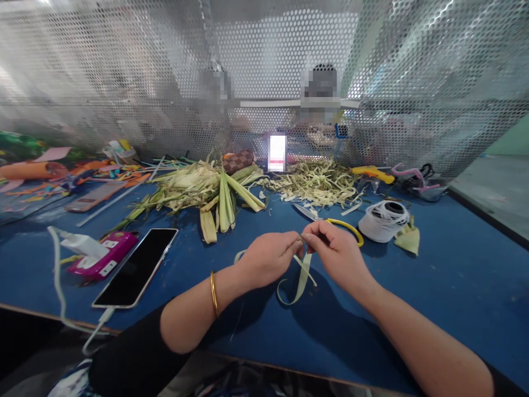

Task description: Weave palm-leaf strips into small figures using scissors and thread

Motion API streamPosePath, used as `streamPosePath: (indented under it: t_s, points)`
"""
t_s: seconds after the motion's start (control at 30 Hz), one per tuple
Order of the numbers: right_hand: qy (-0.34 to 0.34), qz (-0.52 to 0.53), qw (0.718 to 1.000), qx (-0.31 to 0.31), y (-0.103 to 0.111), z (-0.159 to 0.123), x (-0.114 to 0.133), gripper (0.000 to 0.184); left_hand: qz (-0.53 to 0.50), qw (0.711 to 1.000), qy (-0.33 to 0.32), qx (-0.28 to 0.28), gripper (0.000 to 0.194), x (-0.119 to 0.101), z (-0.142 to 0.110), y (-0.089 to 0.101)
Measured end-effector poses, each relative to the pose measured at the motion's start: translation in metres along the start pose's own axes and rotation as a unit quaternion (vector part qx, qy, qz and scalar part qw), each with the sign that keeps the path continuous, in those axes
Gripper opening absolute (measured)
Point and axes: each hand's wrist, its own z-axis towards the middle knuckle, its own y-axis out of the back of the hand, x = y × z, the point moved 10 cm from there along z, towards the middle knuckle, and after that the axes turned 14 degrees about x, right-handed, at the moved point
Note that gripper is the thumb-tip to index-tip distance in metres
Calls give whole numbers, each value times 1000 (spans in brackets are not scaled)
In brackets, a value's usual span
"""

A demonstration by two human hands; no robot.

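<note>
No readable text or numbers anywhere

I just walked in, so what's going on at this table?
A person's left hand and right hand meet above the blue table, pinching pale green strips that dangle below. Beyond lie husks and a heap of shreds; yellow-handled scissors and a white string spool sit near the right hand.

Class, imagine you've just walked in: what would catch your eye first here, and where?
Probably the left hand and right hand, meeting over the blue table, a pale strip hanging below their fingers. Behind them lie a leaf heap, left, and a shredded heap, right. A bright white rectangle shows between the heaps, farther back.
</note>
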Motion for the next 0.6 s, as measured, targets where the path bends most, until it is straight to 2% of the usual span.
streamPosePath:
  t_s: [0.07, 0.17, 0.27, 0.33, 0.43, 0.5, 0.53, 0.57, 0.6]
  points:
    - [1, 56, 998, -19, 4, -1, -1, 19, -150, 989, -3, 0, 28, 4, 2, 0]
    - [-5, 188, 982, -6, -6, 2, -5, 21, -373, 921, -71, -84, 27, 4, 0, 11]
    - [-5, 270, 958, 91, -40, 5, -1, 31, -469, 859, -132, -158, 21, 3, -4, 21]
    - [-32, 288, 946, 148, -64, 1, -3, 27, -509, 835, -126, -168, 18, 6, -4, 21]
    - [-100, 305, 926, 197, -85, -11, -8, 26, -583, 793, -80, -159, 17, 18, -3, 21]
    - [-123, 300, 906, 273, -96, -22, -2, 27, -635, 757, -26, -153, 19, 33, -3, 22]
    - [-125, 287, 887, 339, -102, -30, 4, 25, -647, 744, 4, -165, 21, 41, -4, 25]
    - [-130, 259, 862, 417, -109, -41, 9, 21, -646, 738, 35, -191, 24, 51, -8, 30]
    - [-132, 229, 821, 506, -116, -55, 13, 17, -636, 737, 63, -223, 26, 60, -13, 36]
